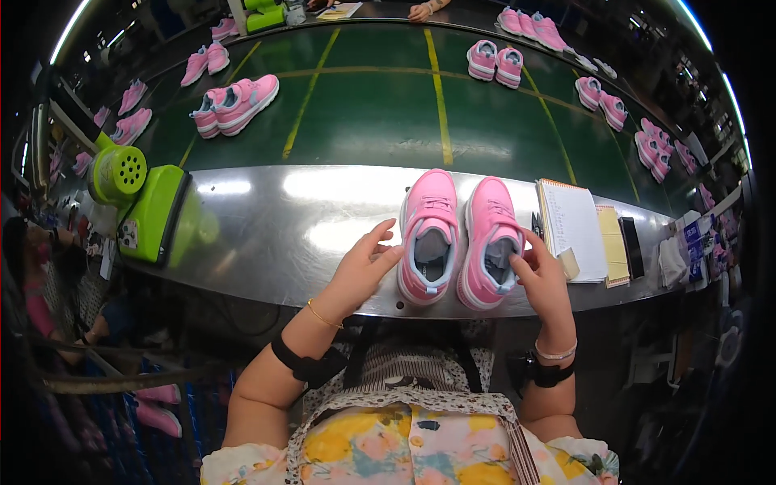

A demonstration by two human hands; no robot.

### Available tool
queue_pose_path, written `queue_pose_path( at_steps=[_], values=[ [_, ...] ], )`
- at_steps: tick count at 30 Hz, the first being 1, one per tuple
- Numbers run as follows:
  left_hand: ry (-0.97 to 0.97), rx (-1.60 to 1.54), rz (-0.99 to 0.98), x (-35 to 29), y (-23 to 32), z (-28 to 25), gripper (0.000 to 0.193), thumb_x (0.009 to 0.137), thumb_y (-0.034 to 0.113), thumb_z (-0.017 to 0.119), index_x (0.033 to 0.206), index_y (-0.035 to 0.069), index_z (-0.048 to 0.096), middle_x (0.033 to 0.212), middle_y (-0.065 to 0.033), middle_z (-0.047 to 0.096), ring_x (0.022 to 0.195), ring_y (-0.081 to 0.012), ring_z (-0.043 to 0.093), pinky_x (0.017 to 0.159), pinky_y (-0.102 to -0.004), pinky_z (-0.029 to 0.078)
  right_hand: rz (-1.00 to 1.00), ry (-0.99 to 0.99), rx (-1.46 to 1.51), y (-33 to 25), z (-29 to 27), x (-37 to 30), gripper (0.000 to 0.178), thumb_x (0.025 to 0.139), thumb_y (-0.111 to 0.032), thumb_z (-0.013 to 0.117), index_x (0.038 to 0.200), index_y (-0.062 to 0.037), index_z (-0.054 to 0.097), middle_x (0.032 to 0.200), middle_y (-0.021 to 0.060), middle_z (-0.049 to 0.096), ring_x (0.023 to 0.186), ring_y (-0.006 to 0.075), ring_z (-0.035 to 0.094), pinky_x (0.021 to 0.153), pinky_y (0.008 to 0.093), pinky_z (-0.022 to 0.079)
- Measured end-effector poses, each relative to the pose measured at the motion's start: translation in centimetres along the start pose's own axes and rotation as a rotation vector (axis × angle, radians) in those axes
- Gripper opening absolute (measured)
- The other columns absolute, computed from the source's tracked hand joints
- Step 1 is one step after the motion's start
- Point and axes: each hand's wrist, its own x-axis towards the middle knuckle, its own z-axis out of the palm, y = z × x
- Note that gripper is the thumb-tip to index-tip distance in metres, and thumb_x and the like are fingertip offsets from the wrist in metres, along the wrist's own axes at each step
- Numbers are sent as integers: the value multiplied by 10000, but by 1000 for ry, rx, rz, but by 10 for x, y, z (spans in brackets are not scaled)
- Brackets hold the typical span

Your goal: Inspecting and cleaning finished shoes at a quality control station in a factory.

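Observation:
Two pink sneakers stand side by side on the metal ledge in front of me, toes pointing away. Each has a strap, a white sole and a light blue collar lining. Beside the left sneaker (429,210) is my left hand (364,265), its thumb and fingers apart with nothing between them. My right hand (543,279) grips the right sneaker (490,202) at its collar. The thumb reaches into the opening and the fingers lie along the outer side, partly hidden.
Right of the sneakers lie a notebook (572,230), a yellow pad (613,242) and a dark phone-like slab (630,247). A green machine (153,212) stands at the left. Beyond the ledge, a green conveyor belt (364,113) carries pink sneakers (236,105). Another person's hand (420,12) rests at the far edge.

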Motion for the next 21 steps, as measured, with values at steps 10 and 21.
queue_pose_path(
  at_steps=[10, 21],
  values=[
    [-17, -139, 97, 9, -23, 16, 544, 887, 253, 585, 1363, 57, 409, 1131, -120, 583, 952, -153, 545, 882, -277, 427, -195, 94, -31, 9, 27, 11, 478, 825, -180, 590, 1270, -43, 483, 863, 145, 572, 657, 195, 575, 631, 306, 469],
    [53, -34, 130, 9, -25, 16, 537, 870, 284, 609, 1342, 85, 447, 1014, -118, 637, 882, -141, 587, 812, -273, 460, -269, 125, -23, 8, 34, 9, 450, 853, -177, 559, 1270, -30, 473, 935, 183, 583, 753, 247, 599, 713, 334, 474]
  ],
)
